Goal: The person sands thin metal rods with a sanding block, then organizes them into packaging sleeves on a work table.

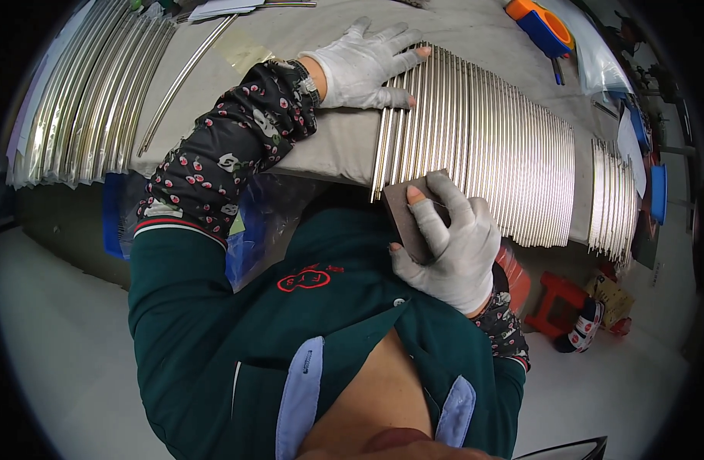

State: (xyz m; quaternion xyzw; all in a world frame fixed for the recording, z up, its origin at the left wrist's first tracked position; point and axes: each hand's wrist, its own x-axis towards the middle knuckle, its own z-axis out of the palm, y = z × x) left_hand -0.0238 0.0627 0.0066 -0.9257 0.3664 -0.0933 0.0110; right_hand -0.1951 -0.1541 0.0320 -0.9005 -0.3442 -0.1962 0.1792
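Observation:
A wide row of thin shiny metal rods (513, 146) lies side by side on the cloth-covered table (337, 146), their near ends at the table's front edge. My left hand (367, 65), in a white glove with bare fingertips, lies flat with fingers spread, its thumb and fingertips on the leftmost rods. My right hand (455, 238), gloved the same way, grips a grey-brown rectangular block (410, 222). The block's upper end is against the near ends of the rods at the left of the row. Its underside is hidden.
Plastic-wrapped rod bundles (91, 100) lie at the far left, beside one loose rod (187, 80). A shorter rod bundle (613, 195) lies at the right. An orange and blue tape dispenser (542, 27) stands at the back right. Below the table is a red stool (555, 303).

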